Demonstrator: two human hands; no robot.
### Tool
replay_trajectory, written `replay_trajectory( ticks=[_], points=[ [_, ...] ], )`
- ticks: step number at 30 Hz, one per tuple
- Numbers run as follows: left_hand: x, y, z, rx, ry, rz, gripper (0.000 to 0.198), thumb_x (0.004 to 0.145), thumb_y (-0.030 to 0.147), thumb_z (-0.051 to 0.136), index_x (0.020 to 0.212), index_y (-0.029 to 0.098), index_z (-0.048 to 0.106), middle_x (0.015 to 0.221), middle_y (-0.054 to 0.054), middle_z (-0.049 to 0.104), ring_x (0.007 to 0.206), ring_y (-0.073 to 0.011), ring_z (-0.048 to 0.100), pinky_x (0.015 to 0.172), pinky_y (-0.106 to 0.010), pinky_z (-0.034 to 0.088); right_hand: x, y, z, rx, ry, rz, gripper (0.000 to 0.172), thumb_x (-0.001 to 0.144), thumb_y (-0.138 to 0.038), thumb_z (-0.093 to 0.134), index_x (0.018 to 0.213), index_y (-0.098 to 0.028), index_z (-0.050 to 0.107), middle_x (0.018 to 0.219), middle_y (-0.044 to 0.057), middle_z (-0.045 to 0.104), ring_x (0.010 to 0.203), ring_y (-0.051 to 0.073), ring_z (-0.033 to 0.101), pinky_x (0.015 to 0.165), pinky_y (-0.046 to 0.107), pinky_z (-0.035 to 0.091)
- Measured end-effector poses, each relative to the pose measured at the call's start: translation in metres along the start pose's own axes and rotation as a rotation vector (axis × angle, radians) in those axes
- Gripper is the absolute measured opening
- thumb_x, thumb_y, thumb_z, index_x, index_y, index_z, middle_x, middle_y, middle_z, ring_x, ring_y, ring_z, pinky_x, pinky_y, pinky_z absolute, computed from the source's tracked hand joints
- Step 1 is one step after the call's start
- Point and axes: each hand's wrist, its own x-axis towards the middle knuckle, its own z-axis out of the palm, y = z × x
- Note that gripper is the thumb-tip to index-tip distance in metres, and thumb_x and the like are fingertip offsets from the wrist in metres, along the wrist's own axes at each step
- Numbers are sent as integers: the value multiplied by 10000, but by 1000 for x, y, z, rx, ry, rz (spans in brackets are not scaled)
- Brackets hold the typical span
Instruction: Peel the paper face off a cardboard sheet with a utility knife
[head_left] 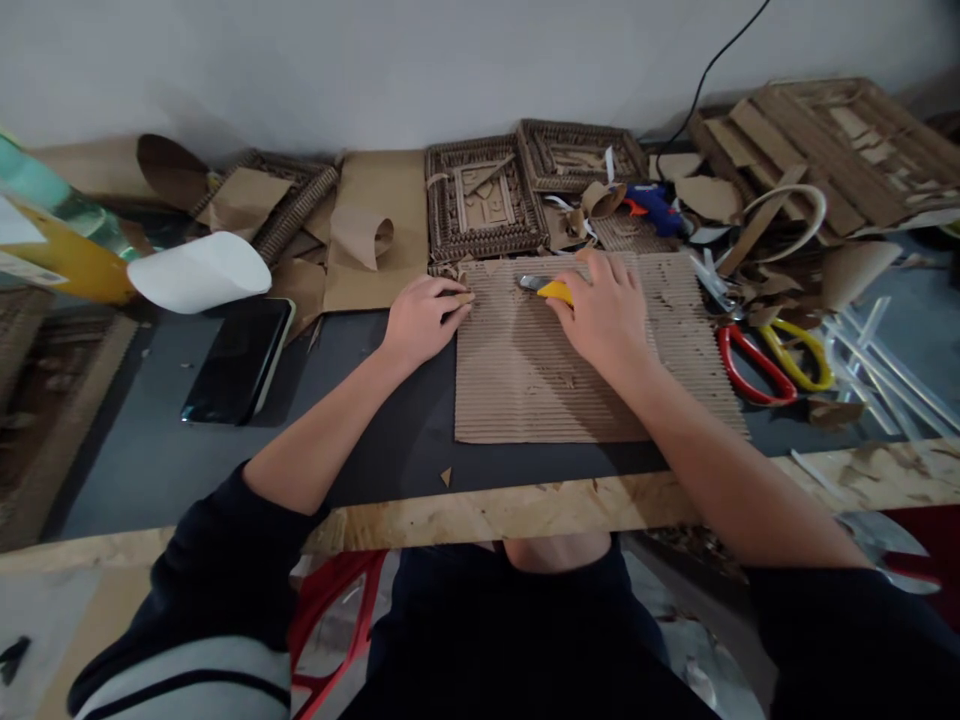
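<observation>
Gripping yellow cutter [556, 291] in curled right hand [606, 305], pinching small scrap [466, 298] in left hand [421, 318], over corrugated cardboard [517, 390] on dark tabletop [390, 440], facing far grey wall [337, 70].

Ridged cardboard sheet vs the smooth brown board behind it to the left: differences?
Surface: the ridged sheet is corrugated; the smooth board has a plain face.
Position: the ridged sheet lies under the right hand; the smooth board sits farther back.
On top: the ridged sheet bears small scraps, the smooth board a curled piece.
Both are brown.
</observation>
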Motion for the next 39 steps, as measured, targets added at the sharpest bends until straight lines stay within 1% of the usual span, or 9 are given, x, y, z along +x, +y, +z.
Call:
replay_trajectory(
  ticks=[5,8,10,14,17,23,32,36,39],
  points=[
    [2,-2,-2,-69,-19,-45,268,1054,226,631,1164,245,875,1243,-87,845,1184,-287,769,1096,-513,610,-1,-2,8,-64,-18,45,298,1167,-278,466,1321,-146,684,1336,230,714,1298,396,642,1020,525,539],
    [2,0,-5,-87,-33,-50,272,1048,223,614,1162,231,861,1255,-86,845,1194,-291,769,1108,-519,609,0,-8,6,-78,-34,42,286,1168,-259,468,1352,-148,657,1258,216,750,1154,366,709,963,489,532],
    [3,1,-6,-95,-39,-55,298,1023,178,587,1151,228,851,1255,-77,848,1193,-283,773,1113,-503,612,0,-12,2,-60,-36,-66,278,1172,-262,471,1342,-172,672,1231,185,773,1111,339,724,963,467,517],
    [5,1,-6,-116,-37,-73,420,890,44,517,1109,202,840,1229,-80,856,1183,-277,788,1101,-475,624,0,-15,-2,-40,-74,-344,251,1168,-238,495,1272,-219,723,1181,117,806,1081,292,724,1035,460,458],
    [7,0,-6,-130,-27,-71,432,849,27,501,1066,185,841,1202,-95,860,1174,-287,797,1087,-473,629,1,-13,0,-17,-73,-415,269,1156,-190,495,1268,-245,734,1231,86,817,1093,275,723,1046,453,424],
    [7,1,-7,-176,-12,-70,438,825,22,509,1041,201,845,1186,-67,872,1180,-257,805,1102,-427,624,4,-17,4,-7,-84,-429,251,1154,-211,526,1255,-226,755,1239,85,827,1109,284,747,1022,443,428],
    [6,-6,-4,-191,-24,-79,463,815,9,483,1038,205,838,1199,-57,871,1189,-249,796,1123,-443,616,7,-15,14,174,-110,-312,258,1129,-264,588,1324,-257,756,1359,99,810,1211,317,737,1066,483,431],
    [5,-2,-10,-144,-11,-65,302,871,123,594,1049,217,819,1192,-63,864,1200,-279,775,1165,-495,578,6,-15,12,228,-124,-272,281,1123,-284,578,1347,-263,747,1388,115,796,1261,337,718,1090,514,447],
    [4,4,-15,-114,20,-18,200,925,276,673,1054,236,820,1260,-81,830,1250,-305,739,1212,-546,531,4,-14,10,256,-87,-163,323,1138,-309,534,1393,-249,723,1429,135,774,1318,350,694,1118,535,462]
  ],
)
